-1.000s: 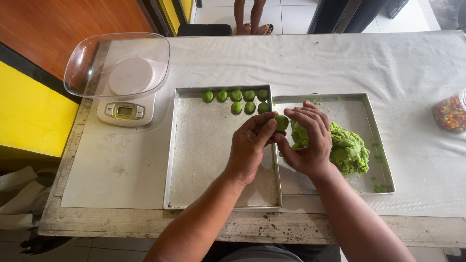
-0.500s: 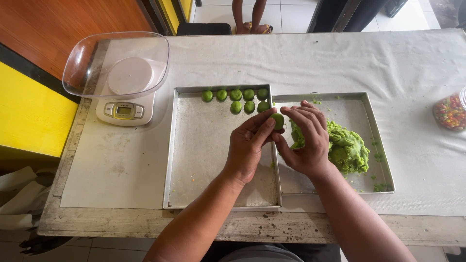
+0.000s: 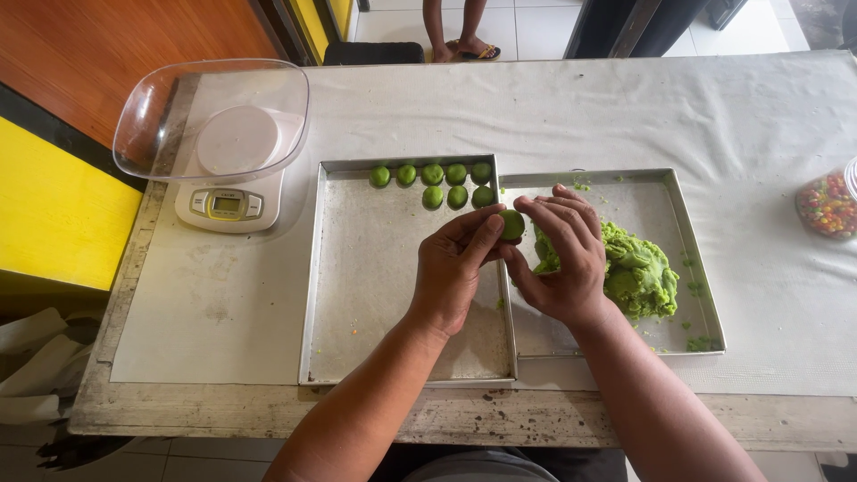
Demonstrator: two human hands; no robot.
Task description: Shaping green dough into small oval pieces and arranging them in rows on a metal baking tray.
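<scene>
We hold a small green dough ball (image 3: 511,224) between both hands, above the seam where the two metal trays meet near the middle of the desk (image 3: 625,107); our left hand (image 3: 455,272) pinches it with thumb and fingers closed on its near side, and our right hand (image 3: 562,259) cups it from the other side, fingers curled together over it; the ball is clamped lightly between the two. The left tray (image 3: 357,295) carries seven finished balls (image 3: 432,174) in two short rows along its far edge; the right tray (image 3: 678,223) holds the lump of green dough (image 3: 638,272) toward its right side, just beside our right hand. To do this well, we judge it best to press evenly and turn the ball gently, so it matches the others in roundness and size; too hard a squeeze would flatten it. A kitchen scale (image 3: 223,201) with a clear bowl (image 3: 210,120) stands near the far left corner; a jar of coloured sweets (image 3: 828,203) sits at the right edge.
</scene>
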